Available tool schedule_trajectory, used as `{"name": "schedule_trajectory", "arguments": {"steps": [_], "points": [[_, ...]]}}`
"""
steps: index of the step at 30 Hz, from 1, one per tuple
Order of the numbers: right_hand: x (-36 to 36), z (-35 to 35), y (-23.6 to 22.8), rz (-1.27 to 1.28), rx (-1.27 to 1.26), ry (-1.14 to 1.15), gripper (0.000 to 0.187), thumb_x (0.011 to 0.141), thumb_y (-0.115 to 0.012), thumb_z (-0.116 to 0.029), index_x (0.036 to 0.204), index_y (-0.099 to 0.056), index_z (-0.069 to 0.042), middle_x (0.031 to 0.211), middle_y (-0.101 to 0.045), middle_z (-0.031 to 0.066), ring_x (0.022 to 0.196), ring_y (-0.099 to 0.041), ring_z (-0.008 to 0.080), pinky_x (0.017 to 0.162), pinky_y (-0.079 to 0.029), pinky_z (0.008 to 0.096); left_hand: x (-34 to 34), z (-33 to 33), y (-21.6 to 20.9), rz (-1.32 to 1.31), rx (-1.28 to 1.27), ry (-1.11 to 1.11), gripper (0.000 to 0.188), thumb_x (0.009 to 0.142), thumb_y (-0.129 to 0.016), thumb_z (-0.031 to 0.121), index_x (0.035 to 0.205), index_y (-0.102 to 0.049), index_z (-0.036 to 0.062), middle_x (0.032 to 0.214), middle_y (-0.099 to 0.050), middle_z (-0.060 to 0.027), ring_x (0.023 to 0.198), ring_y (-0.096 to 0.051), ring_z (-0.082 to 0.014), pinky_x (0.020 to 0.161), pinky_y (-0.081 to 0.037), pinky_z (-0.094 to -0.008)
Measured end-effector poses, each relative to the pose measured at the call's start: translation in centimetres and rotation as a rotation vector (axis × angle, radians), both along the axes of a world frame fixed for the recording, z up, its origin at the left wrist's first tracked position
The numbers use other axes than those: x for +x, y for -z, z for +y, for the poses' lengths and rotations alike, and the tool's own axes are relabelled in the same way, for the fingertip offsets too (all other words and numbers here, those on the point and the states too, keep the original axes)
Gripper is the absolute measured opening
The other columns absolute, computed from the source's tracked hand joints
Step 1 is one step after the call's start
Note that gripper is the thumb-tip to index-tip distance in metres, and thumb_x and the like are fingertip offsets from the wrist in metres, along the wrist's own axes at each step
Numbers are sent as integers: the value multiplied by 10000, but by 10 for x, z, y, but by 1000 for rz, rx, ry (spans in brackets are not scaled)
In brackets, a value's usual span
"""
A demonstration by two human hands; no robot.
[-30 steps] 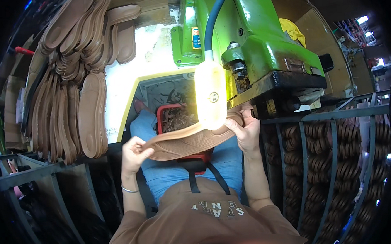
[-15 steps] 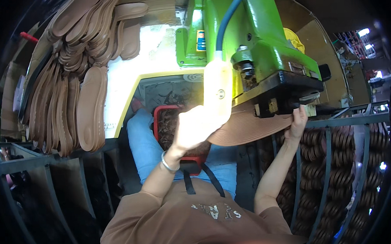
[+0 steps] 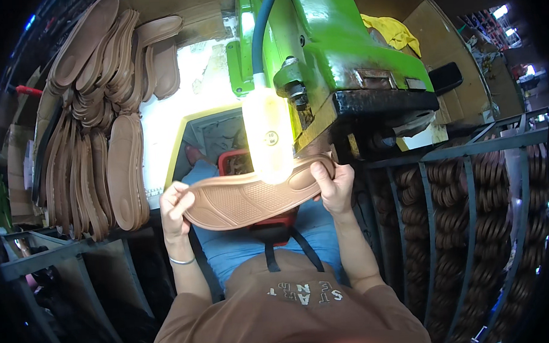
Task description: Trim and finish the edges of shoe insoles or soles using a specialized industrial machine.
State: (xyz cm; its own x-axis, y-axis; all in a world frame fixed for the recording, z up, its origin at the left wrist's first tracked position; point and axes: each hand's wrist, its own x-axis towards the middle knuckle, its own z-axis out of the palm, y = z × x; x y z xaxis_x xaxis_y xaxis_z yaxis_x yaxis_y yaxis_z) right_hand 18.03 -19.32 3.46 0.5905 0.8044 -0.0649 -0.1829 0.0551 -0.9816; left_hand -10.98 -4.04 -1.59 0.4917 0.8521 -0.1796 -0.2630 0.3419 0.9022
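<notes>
From my remote seat I have one brown shoe sole (image 3: 254, 200) held out between both hands, just in front of the green machine (image 3: 342, 46), its patterned face turned up. My left hand (image 3: 177, 209) pinches the rounded end farther from the machine's black head (image 3: 385, 108); my right hand (image 3: 336, 187) grips the other end, thumb by an oval panel, close below that head. Both hands are closed on this sole alone. The lit lamp (image 3: 268, 135) in front of the machine hides part of the sole's far edge, so I cannot tell whether it touches the machine or whether that rim is finished. I judge this piece to be partway through its handling, as it lies in neither pile nor rack. Left of the machine, stacked soles (image 3: 97, 179) cover much of the counter (image 3: 162, 128), so plenty seem left; right of it, the metal rack (image 3: 500, 144) is packed with curved brown pieces (image 3: 493, 192), perhaps the finished share, though I cannot confirm that. A red bin (image 3: 227, 163) sits below the machine's front, partly behind the sole.
</notes>
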Motion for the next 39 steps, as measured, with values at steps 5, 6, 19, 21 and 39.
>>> {"name": "schedule_trajectory", "arguments": {"steps": [5,6,19,21,39], "points": [[-9,25,1,-190,81,-4,170,774,-709,-74,843,-615,49,701,-631,54,542,-558,63,484,-442,177,-19,-50,27,325,-12,309,191,704,-741,-32,772,-568,13,769,-661,-96,709,-630,-108,633,-517,-235],[-9,29,2,-174,118,-8,173,743,-731,-34,836,-615,54,719,-639,59,579,-579,74,543,-474,188,-8,-67,26,324,-92,355,197,711,-741,-43,781,-566,14,775,-660,-97,737,-637,-114,644,-534,-241],[95,-61,-64,-638,22,519,116,838,-633,-95,873,-604,12,761,-622,43,580,-544,73,505,-449,212,24,-45,-22,990,899,-388,271,786,-652,91,1042,-624,7,1069,-621,-145,1071,-532,-297,968,-384,-399],[114,-79,-88,-379,126,875,185,911,-563,-157,1006,-520,-5,765,-606,59,493,-507,32,321,-322,144,-26,-6,-21,1285,1099,-697,332,795,-671,133,1092,-594,6,1088,-581,-155,1032,-512,-331,915,-393,-416],[104,17,61,-475,-115,406,489,882,-612,-207,1272,-411,8,611,-537,26,495,-501,88,446,-415,232,-100,23,-41,1652,774,-733,766,579,-835,378,1209,-535,62,1154,-495,-226,1075,-451,-394,910,-381,-478]]}}
